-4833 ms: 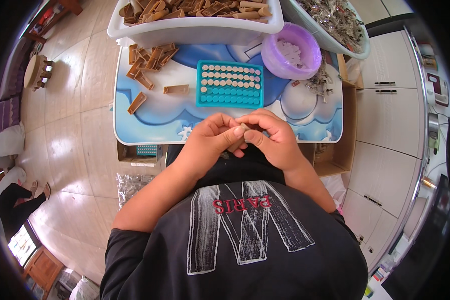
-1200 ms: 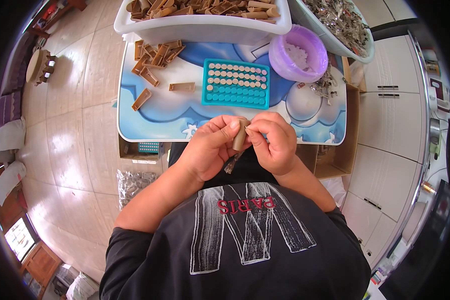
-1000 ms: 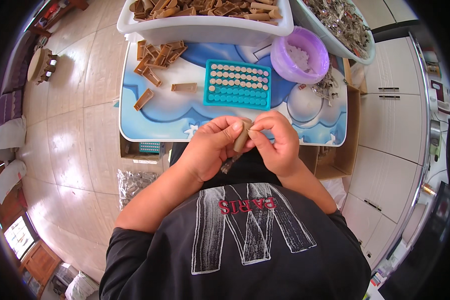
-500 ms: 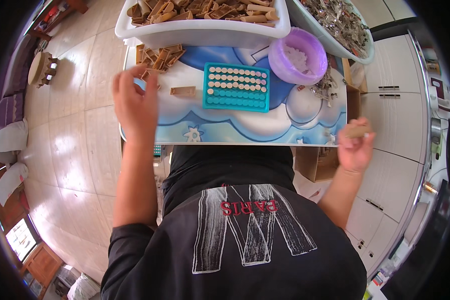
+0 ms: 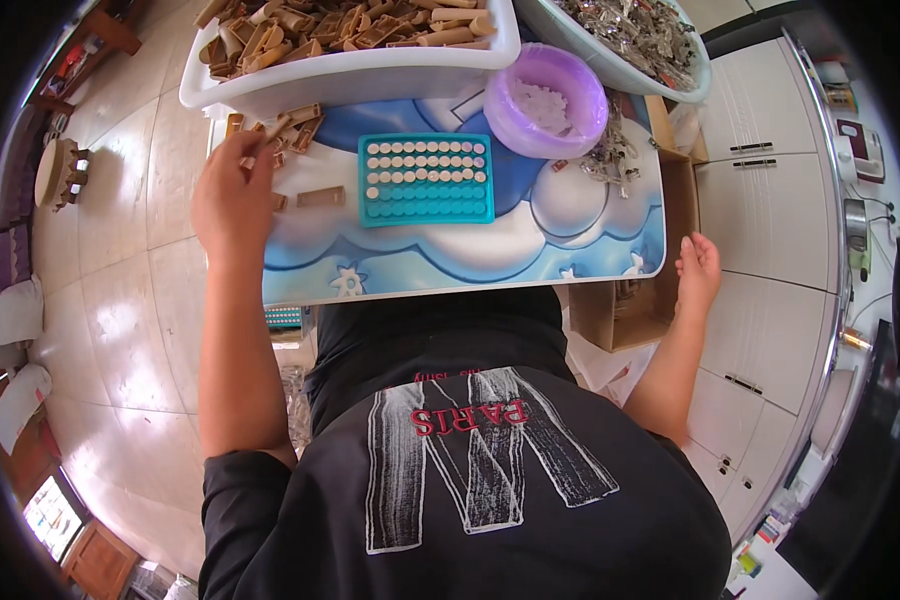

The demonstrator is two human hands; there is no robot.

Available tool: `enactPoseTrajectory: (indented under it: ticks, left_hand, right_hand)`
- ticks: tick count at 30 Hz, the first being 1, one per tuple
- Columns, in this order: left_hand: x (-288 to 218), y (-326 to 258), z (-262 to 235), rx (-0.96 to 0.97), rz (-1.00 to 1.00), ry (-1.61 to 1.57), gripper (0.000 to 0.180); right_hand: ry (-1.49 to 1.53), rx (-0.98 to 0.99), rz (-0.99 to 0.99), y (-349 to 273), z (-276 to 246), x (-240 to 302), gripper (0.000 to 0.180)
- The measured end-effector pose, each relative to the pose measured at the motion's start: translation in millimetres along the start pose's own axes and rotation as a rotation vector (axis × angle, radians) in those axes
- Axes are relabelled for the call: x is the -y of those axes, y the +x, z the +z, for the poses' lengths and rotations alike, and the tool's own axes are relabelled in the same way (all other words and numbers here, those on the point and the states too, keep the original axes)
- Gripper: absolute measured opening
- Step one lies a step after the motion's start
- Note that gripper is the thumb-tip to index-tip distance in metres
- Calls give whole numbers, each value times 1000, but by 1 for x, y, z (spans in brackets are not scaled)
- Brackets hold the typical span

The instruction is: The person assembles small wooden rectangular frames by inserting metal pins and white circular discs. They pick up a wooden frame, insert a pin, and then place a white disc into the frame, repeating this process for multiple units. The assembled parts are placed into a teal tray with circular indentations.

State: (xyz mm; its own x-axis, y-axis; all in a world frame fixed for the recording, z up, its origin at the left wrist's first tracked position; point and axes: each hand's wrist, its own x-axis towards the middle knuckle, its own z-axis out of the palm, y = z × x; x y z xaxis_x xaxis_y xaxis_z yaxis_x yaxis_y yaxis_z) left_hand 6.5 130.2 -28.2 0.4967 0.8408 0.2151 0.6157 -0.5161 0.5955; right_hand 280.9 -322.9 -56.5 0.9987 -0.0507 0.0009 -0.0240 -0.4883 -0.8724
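My left hand [image 5: 234,195] is at the table's left side, fingertips pinched on a brown plastic casing [image 5: 282,127] beside a small heap of similar pieces [image 5: 306,135]. One more brown casing [image 5: 321,197] lies alone on the table, right of that hand. A teal tray [image 5: 426,215] in the middle carries rows of small round white pieces; its front rows show bare teal rounds. Past the table's right edge, my right hand [image 5: 700,272] is raised with its fingers loosely apart, and no piece shows in it. Beneath and left of it stands an open cardboard box [image 5: 610,325].
A white tub [image 5: 360,70] heaped with brown casings stands at the back. Right of it are a purple bowl [image 5: 595,110] of small clear pieces and a pale tub [image 5: 695,85] of metal-and-clear parts. Some such parts [image 5: 615,155] lie loose on the table. White cabinets [image 5: 760,220] line the right.
The brown casing that was in my right hand no longer shows there. My left hand has closed on a casing at the heap. The whole view has shifted slightly.
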Motion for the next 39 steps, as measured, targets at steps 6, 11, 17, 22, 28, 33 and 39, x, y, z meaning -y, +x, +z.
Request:
enactPoseTrajectory:
  ticks: [6, 11, 17, 22, 28, 33, 39]
  left_hand:
    - [-14, -26, -28, 299, -132, -753, 14]
    - [-35, -61, -39, 1037, -160, -914, 10]
    - [-52, -105, -6, 1595, -210, -951, 22]
    - [-54, -123, 18, 1563, -339, -1130, 47]
    - [-56, -119, 23, 1315, -789, -1357, 49]
    - [-64, -116, 22, 1393, -751, -1443, 36]
    - [-67, -110, 24, 1345, -866, -1663, 36]
  right_hand:
    - [-277, 203, -475, -19, 62, 38, 25]
    - [-541, 172, -565, -18, 89, 51, 20]
    - [130, 161, -348, -18, 73, 80, 13]
    - [398, 16, -527, -50, 63, 114, 14]
    - [486, 47, -629, -81, 66, 101, 14]
    - [256, 338, -867, -131, 85, 91, 18]
    - [202, 697, -978, -162, 103, 108, 21]
